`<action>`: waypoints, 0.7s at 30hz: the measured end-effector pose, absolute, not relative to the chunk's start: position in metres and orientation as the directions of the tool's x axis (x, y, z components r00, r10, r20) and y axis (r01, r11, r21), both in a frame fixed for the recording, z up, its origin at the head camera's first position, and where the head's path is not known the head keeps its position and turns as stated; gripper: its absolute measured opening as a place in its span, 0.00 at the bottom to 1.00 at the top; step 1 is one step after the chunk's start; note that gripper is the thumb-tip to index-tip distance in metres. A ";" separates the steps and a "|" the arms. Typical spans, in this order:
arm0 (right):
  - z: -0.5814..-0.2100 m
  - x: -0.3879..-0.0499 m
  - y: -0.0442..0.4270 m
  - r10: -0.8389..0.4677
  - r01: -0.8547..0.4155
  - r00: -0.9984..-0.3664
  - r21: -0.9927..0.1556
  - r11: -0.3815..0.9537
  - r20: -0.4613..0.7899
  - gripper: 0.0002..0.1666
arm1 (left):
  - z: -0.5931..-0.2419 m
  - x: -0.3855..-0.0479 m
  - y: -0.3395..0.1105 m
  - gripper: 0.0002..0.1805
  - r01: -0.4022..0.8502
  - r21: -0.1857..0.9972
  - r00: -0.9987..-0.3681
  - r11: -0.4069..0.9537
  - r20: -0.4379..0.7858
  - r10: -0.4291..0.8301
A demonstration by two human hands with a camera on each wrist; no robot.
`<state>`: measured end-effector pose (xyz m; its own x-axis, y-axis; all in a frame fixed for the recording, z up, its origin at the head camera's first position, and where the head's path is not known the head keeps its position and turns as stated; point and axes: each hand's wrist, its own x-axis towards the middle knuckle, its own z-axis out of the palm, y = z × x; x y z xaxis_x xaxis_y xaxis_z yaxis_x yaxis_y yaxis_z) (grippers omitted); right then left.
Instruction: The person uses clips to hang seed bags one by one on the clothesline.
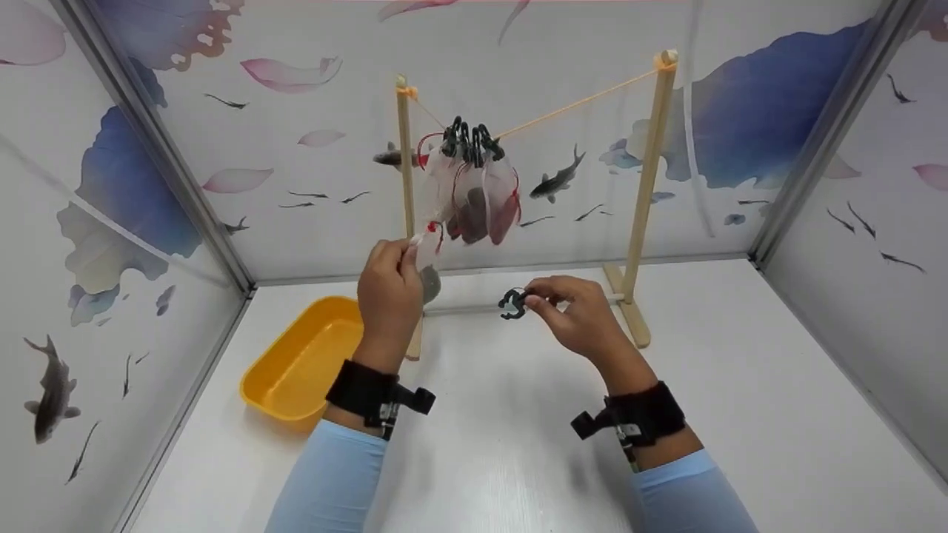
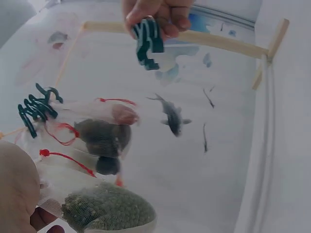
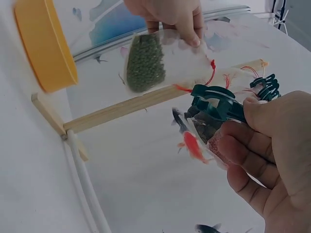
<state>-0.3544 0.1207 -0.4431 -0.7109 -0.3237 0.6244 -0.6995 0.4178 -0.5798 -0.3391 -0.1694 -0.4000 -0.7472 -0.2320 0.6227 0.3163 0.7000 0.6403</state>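
Note:
My left hand point(image 1: 391, 292) pinches the upper part of a white mesh drawstring bag point(image 2: 112, 206) with a red cord. Small green beans fill the bag's lower end. In my right hand point(image 1: 578, 314), thumb and fingers grip a dark green plastic clip point(image 3: 216, 104), its curved jaws pointing toward the left hand. Behind both hands, several mesh bags point(image 1: 478, 200) with darker and reddish contents hang bunched together. Dark green clips point(image 1: 470, 144) hold them on an orange string point(image 1: 578, 105). The held bag hangs apart from the held clip, at the lower left of the bunch.
Two wooden posts, left point(image 1: 405, 163) and right point(image 1: 646, 185), carry the string, which sags at the bunch. A white rod point(image 1: 474, 309) joins their feet. At the left stands a yellow basin point(image 1: 259, 385). Printed panels point(image 1: 311, 222) enclose the white table point(image 1: 503, 444).

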 end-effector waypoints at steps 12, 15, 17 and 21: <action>-0.320 -0.381 0.105 -0.226 -0.784 -0.577 -0.453 0.425 0.785 0.13 | -0.315 -0.363 -0.186 0.18 0.317 0.650 -0.659 0.690 0.674 -0.333; -0.281 -0.393 0.091 -0.176 -0.773 -0.564 -0.441 0.455 0.807 0.15 | -0.298 -0.372 -0.189 0.18 0.300 0.631 -0.632 0.715 0.693 -0.346; -0.258 -0.402 0.081 -0.151 -0.746 -0.592 -0.467 0.475 0.792 0.16 | -0.290 -0.378 -0.190 0.18 0.294 0.620 -0.627 0.728 0.700 -0.343; -0.222 -0.422 0.063 -0.144 -0.666 -0.684 -0.530 0.525 0.716 0.17 | -0.280 -0.390 -0.186 0.18 0.272 0.596 -0.661 0.755 0.686 -0.304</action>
<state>-0.4215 0.0627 -0.2219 -0.6835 -0.1442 0.7155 -0.6659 0.5247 -0.5304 -0.3896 -0.1862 -0.2797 -0.6606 -0.3038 0.6865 0.2721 0.7554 0.5961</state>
